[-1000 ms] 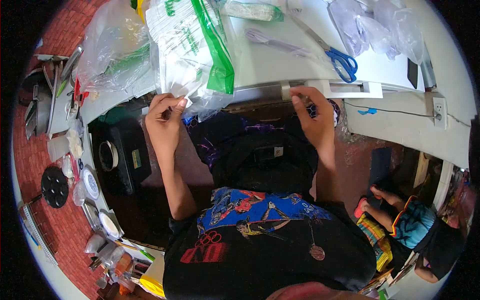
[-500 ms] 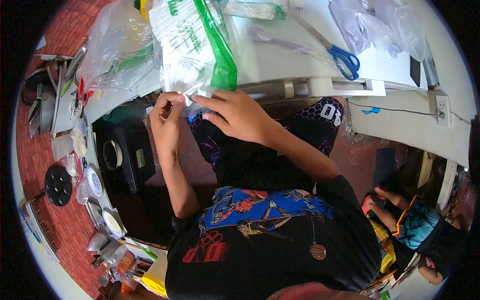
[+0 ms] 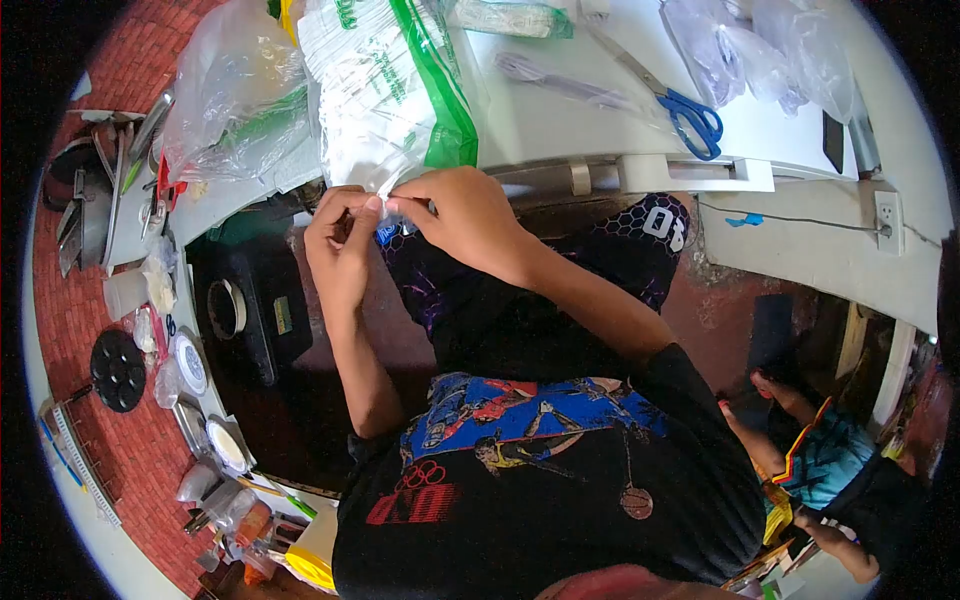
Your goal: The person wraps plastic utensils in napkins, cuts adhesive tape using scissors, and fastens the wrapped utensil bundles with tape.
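Note:
A clear plastic bag (image 3: 385,100) with green print and a green stripe lies at the table's front edge, packed with white contents that I cannot name. Its near end is gathered into a thin twisted neck. My left hand (image 3: 340,235) pinches this neck from the left, thumb against fingers. From the right, my right hand (image 3: 460,215) pinches the same spot, its fingertips almost touching the left thumb. Blue-handled scissors (image 3: 690,120) lie to the right on the table, beside a clear bag of slim pale utensils (image 3: 560,80).
A large cloudy plastic bag (image 3: 240,90) stands left of the hands. Several clear bags (image 3: 760,50) and a dark phone (image 3: 833,140) lie at the right. Plates (image 3: 190,365) and a round black pan (image 3: 118,370) are far left. Another person (image 3: 830,460) is at lower right.
The right hand's fingers have closed in from lying extended over the bag's end to pinching it. The neck looks more tightly gathered. The other person at lower right has shifted position.

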The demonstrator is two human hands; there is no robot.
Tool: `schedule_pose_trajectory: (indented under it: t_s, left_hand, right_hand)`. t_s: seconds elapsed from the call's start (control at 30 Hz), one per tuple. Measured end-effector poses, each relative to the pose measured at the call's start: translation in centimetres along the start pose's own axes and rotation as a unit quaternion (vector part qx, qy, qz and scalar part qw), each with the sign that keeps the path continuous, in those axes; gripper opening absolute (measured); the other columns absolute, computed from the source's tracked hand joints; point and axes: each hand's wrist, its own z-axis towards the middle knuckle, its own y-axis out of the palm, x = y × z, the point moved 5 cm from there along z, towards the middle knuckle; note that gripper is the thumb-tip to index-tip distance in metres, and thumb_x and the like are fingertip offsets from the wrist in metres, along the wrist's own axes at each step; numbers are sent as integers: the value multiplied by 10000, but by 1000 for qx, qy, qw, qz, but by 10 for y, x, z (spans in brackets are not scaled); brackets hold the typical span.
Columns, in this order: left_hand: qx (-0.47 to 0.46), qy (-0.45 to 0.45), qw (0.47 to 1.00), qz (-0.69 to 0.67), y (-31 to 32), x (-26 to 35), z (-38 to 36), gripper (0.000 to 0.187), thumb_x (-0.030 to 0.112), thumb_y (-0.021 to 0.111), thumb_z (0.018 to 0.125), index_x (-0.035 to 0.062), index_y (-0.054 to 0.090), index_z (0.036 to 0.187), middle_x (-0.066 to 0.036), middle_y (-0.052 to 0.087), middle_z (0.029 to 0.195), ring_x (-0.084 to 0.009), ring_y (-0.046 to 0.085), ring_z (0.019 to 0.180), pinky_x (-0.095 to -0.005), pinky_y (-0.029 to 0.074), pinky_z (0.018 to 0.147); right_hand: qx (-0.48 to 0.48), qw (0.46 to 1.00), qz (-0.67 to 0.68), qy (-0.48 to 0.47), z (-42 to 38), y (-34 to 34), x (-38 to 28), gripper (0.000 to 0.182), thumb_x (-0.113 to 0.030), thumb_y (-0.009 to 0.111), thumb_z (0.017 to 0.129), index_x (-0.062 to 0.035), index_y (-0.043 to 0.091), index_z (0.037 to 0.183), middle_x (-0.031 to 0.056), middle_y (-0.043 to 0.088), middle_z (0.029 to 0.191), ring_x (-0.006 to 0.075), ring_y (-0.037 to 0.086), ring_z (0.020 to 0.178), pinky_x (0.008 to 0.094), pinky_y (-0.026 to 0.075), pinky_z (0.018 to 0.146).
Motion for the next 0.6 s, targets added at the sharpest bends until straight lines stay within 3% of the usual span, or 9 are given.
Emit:
schedule_pose_trajectory:
  t_s: [0.07,0.2,0.27,0.37,0.5,0.57,0.6]
  left_hand:
    - [0,-31,999,-41,-1,-5,0,68,39,648,895,-25,638,876,-32,584,930,-116,534,857,-226,387,783]
    - [1,-20,999,-43,-2,-5,2,61,41,649,896,-19,649,884,-25,589,918,-111,533,857,-222,382,779]
    - [7,1,1000,-31,-2,-2,3,55,25,669,881,-30,666,881,-34,607,907,-98,536,826,-225,398,751]
    - [-3,-2,1000,-24,-1,-6,4,56,25,667,882,-30,668,886,-33,607,908,-98,538,830,-221,398,756]
    - [-19,3,999,-30,0,-9,5,62,31,668,882,-31,670,889,-31,611,909,-92,540,837,-221,400,749]
    - [22,-17,999,-31,-4,-10,5,67,31,668,883,-34,678,892,-32,617,900,-87,541,831,-220,404,720]
    - [22,-17,999,-31,-4,-8,5,67,31,668,883,-34,678,892,-32,617,900,-87,541,831,-220,404,720]
  right_hand:
    - [34,999,21,11,3,1,7,303,-342,617,909,-61,693,827,183,635,712,392,628,694,474,472,604]
    - [20,998,54,10,7,1,8,268,-287,630,900,-39,699,826,180,644,714,368,634,663,436,476,589]
    - [8,990,138,-30,9,2,7,240,-251,662,916,-19,713,949,100,651,654,162,609,539,301,453,513]
    - [-4,984,178,12,8,4,13,265,-234,669,920,26,703,957,73,642,641,103,573,493,257,433,464]
    - [-23,974,211,74,10,7,20,268,-224,650,934,37,704,960,61,644,647,98,551,447,243,418,430]
    - [-10,976,201,85,10,5,20,291,-239,623,916,17,686,794,128,644,607,205,611,459,337,467,501]
    - [-10,976,201,84,10,4,19,291,-239,623,916,17,686,794,128,644,607,205,611,459,337,467,501]
